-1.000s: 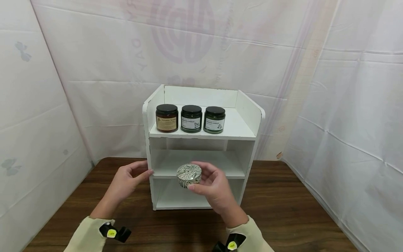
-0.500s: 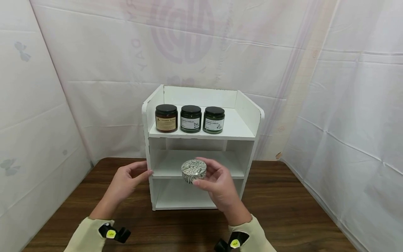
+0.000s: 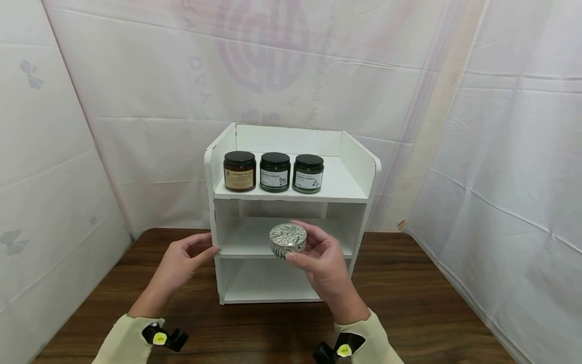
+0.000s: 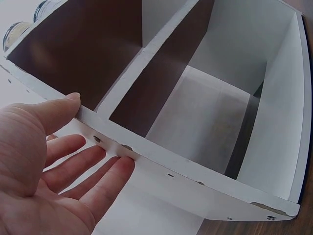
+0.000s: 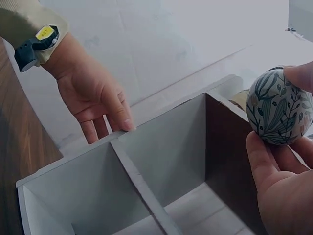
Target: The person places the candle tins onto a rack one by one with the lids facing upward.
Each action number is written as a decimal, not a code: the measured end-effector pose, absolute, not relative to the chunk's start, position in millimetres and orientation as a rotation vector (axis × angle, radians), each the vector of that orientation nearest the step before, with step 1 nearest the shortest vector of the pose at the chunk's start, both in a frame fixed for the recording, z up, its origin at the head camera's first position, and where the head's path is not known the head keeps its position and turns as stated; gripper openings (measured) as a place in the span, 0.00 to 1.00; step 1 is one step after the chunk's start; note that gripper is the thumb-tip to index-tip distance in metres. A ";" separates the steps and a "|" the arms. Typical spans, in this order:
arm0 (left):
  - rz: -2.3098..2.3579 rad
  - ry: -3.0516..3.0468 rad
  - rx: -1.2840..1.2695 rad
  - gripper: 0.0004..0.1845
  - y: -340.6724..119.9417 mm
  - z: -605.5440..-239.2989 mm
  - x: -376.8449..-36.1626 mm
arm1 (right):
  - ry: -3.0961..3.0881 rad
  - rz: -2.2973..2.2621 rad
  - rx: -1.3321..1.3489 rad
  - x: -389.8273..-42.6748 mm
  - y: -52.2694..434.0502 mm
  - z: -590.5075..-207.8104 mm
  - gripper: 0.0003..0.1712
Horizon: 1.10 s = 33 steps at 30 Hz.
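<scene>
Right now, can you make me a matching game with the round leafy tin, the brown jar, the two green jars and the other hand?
Things:
1. round leaf-patterned tin
2. brown glass jar with black lid
3. two dark green glass jars with black lids
4. left hand

Places:
A. touching the white wooden shelf unit's left side
B. far left on the top shelf
C. held in the right hand
D. right of the brown jar

Pairs: 1-C, 2-B, 3-D, 4-A
</scene>
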<state>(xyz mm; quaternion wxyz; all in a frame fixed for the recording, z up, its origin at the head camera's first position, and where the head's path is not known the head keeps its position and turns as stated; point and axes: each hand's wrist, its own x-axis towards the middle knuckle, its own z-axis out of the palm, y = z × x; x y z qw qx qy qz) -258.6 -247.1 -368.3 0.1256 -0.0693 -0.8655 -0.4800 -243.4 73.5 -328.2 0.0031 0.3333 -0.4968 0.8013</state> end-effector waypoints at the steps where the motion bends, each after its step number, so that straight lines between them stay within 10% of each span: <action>1: -1.399 -2.521 -0.201 0.32 -247.1 -368.2 -258.5 | -1.555 2.515 1.040 -243.0 74.1 -327.0 0.37; 33: -1.406 -2.499 -0.211 0.32 -249.4 -373.3 -261.7 | -1.490 2.416 0.782 -237.8 87.5 -294.9 0.35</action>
